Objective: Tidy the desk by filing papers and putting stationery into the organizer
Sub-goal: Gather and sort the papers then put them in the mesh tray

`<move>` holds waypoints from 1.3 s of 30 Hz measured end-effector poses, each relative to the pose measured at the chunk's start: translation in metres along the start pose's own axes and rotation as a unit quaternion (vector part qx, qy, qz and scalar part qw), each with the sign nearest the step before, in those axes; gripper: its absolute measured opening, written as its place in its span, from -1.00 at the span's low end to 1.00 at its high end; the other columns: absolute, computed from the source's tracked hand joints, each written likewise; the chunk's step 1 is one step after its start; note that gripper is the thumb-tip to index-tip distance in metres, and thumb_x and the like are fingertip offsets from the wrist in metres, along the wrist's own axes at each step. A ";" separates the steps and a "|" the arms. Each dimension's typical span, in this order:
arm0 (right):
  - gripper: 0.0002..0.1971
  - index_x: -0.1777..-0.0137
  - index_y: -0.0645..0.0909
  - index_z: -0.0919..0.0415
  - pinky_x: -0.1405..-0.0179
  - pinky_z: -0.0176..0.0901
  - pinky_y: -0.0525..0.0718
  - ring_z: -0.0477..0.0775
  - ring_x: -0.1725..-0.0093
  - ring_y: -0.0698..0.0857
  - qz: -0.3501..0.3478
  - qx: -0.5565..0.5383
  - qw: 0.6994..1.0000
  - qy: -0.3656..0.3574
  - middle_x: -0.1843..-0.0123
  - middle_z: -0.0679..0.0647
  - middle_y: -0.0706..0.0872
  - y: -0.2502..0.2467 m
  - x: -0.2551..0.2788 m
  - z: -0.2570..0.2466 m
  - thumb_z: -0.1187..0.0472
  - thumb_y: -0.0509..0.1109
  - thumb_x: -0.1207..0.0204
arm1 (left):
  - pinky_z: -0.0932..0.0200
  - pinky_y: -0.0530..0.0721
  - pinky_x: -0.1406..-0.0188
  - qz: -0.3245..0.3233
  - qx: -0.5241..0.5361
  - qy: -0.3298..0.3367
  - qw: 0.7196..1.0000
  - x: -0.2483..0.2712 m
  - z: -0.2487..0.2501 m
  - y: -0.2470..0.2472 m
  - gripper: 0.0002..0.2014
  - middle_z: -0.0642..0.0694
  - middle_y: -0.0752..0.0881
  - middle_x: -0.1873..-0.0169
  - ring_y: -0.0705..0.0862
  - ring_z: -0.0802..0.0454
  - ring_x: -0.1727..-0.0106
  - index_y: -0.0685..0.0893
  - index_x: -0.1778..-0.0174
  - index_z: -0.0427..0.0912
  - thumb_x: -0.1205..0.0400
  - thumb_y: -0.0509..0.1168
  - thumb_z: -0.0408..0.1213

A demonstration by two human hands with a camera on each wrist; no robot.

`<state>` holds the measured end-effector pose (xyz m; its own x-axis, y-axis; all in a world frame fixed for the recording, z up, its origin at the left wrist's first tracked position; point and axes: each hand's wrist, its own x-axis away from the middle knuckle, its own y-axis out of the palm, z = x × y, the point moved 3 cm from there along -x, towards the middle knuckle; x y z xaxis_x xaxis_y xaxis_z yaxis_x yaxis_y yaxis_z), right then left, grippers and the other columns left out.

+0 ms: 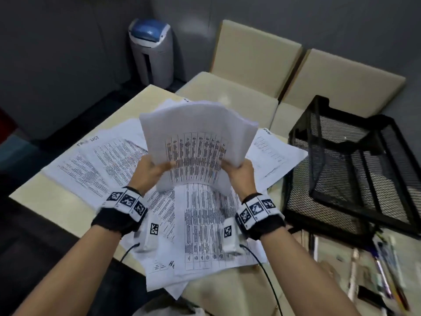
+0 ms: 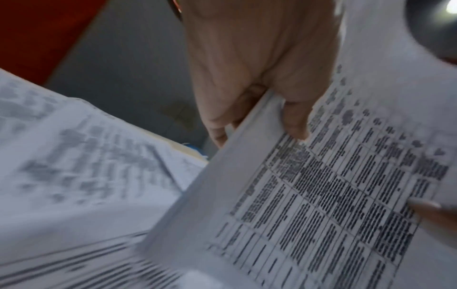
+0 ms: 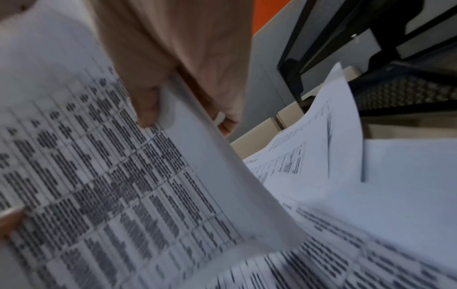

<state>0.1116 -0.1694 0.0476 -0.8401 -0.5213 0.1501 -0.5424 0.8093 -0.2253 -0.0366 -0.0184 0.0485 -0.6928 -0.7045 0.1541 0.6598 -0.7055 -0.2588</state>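
Both hands raised over the middle of the desk (image 1: 68,197), holding one stack of papers (image 1: 196,137) between them, clear of the surface. Left hand (image 1: 148,172) pinches the stack's left edge, thumb on the printed face, fingers (image 2: 217,135) curled behind; right hand (image 1: 239,172) grips the right edge the same way, thumb on top, fingers (image 3: 230,125) wrapped behind. The stack bows upward and fans toward the far side; its top sheet carries a printed table. More loose sheets (image 1: 205,224) lie spread under the hands, overlapping at odd angles from the left edge of the desk across to the right, some hanging over the near edge. One sheet (image 1: 273,156) reaches toward the black mesh organizer (image 1: 355,160), which stands at the desk's right edge; its tiers are partly see-through and I cannot tell what they hold. Pens (image 1: 382,265) and other small stationery lie scattered at the near right corner, just in front of the organizer, blurred. Beyond the far edge: two beige chairs (image 1: 257,55) pushed close, and a grey bin with blue lid (image 1: 150,51) on the floor in the room's corner. Each wrist wears a band with black-and-white markers and a small camera, cables trailing back.
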 end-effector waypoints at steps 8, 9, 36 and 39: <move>-0.76 -0.25 0.53 0.19 -0.04 -0.15 0.67 0.04 -0.06 0.67 0.146 -0.038 0.985 -0.078 -0.07 0.07 0.68 -0.125 0.023 -0.037 0.28 0.29 -0.59 | 0.46 0.51 0.45 0.018 0.033 0.174 0.984 -0.024 0.145 0.086 -0.99 0.05 0.48 0.37 0.52 0.37 0.44 0.51 0.07 -0.24 -0.66 0.21 -0.41; -0.77 -0.24 0.53 0.19 0.01 -0.17 0.63 0.04 -0.04 0.65 0.172 -0.026 0.980 -0.094 -0.05 0.08 0.66 -0.144 0.027 -0.040 0.31 0.27 -0.60 | 0.51 0.52 0.46 0.010 0.059 0.179 0.982 -0.026 0.164 0.102 -0.94 0.06 0.52 0.34 0.55 0.40 0.45 0.52 -0.01 -0.28 -0.65 0.22 -0.41; -0.45 -0.47 0.30 0.30 -0.37 0.02 0.39 0.28 -0.43 0.36 0.236 0.430 0.871 -0.038 -0.45 0.28 0.35 -0.302 0.011 0.009 0.45 0.29 -0.46 | -0.13 0.45 -0.36 -0.105 -0.364 0.260 0.888 0.035 0.152 0.302 -0.54 -0.34 0.19 -0.51 0.25 -0.27 -0.51 0.36 -0.40 -0.33 -0.56 0.22 -0.44; -0.59 -0.37 0.43 0.29 -0.29 -0.11 0.43 0.16 -0.31 0.49 0.237 0.286 0.913 -0.168 -0.34 0.22 0.46 -0.233 0.029 -0.021 0.42 0.24 -0.51 | -0.16 0.45 -0.37 -0.041 -0.322 0.194 0.926 0.017 0.125 0.234 -0.57 -0.32 0.28 -0.42 0.33 -0.28 -0.44 0.41 -0.35 -0.33 -0.55 0.22 -0.38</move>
<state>0.2135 -0.3671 0.1241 -0.8828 -0.2800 -0.3772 0.0505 0.7417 -0.6688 0.1425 -0.2052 0.1099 -0.8679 -0.4810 -0.1237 0.3768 -0.4753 -0.7951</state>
